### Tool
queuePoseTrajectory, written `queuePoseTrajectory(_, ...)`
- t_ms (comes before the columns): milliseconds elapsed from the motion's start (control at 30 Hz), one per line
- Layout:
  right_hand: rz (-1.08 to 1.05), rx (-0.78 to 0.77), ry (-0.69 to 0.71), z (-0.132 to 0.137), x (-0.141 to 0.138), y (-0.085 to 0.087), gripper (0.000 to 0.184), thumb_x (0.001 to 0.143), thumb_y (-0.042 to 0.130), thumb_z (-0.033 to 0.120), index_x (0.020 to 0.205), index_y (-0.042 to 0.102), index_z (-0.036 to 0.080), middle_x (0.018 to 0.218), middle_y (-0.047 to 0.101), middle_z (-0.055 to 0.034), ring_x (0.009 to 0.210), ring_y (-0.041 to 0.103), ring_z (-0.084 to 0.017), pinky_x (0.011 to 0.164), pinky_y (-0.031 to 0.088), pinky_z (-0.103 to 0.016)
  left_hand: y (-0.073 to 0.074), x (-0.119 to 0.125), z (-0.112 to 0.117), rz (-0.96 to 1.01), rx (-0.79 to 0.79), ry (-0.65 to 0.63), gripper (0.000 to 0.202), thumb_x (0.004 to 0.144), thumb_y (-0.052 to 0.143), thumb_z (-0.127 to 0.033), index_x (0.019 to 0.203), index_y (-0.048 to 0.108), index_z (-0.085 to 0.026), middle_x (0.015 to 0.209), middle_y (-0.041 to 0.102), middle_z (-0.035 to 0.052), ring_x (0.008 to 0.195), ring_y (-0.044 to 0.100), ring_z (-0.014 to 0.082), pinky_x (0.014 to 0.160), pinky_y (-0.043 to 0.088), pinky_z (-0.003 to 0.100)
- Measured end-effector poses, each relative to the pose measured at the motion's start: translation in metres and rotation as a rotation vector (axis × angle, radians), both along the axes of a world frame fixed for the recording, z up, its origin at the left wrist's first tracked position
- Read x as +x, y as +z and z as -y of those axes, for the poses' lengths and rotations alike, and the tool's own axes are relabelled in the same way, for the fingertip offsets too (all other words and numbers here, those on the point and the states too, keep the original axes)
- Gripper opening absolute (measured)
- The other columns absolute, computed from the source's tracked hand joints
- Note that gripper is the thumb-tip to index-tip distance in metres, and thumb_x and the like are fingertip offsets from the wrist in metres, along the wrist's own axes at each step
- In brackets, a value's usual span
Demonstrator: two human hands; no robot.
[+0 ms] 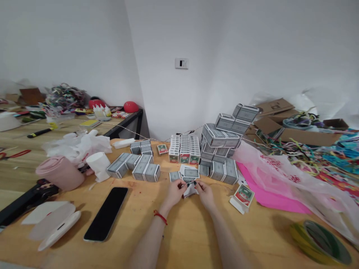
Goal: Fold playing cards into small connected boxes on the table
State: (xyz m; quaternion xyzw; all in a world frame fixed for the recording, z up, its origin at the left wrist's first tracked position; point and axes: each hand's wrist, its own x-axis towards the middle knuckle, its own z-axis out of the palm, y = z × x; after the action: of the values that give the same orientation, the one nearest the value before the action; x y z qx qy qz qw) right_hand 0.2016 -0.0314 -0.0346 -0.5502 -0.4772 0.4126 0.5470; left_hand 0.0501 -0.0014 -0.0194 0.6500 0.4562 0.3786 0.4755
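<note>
At the middle of the table, my left hand (176, 192) and my right hand (204, 192) meet with fingers pinched on a small white piece (191, 189) that looks like folded paper or thin card; its exact kind is unclear. A red string bracelet (160, 216) circles my left wrist. Just beyond my fingers lie grey-backed playing cards (191, 173). Behind them stand rows of small green-and-red card boxes (184, 145). To the right of my right hand, one card box (242, 197) lies with a white flap out.
Grey card packs are stacked high (221, 135) at back right, with more packs (146, 169) at left. A black phone (106, 215), a pink roll (60, 172), yellow tape (319, 241) and a pink sheet (269, 190) lie around. Cardboard boxes (305, 136) stand at far right.
</note>
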Motion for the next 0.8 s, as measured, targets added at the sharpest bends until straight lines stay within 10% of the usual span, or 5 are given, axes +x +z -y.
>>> queuePoseTrajectory(800, -0.175, -0.04, -0.106, 0.006, 0.004, -0.001, 0.037, 0.065, 0.062, 0.049, 0.082, 0.069, 0.017, 0.08, 0.069, -0.0051, 0.074, 0.059, -0.023, 0.066, 0.044, -0.03, 0.008, -0.006, 0.024, -0.208, 0.32, -0.08, 0.034, 0.083, 0.046, -0.023, 0.115, 0.055, -0.024, 0.113, 0.06, 0.0056, 0.102, 0.055, 0.0185, 0.088, 0.045, 0.034)
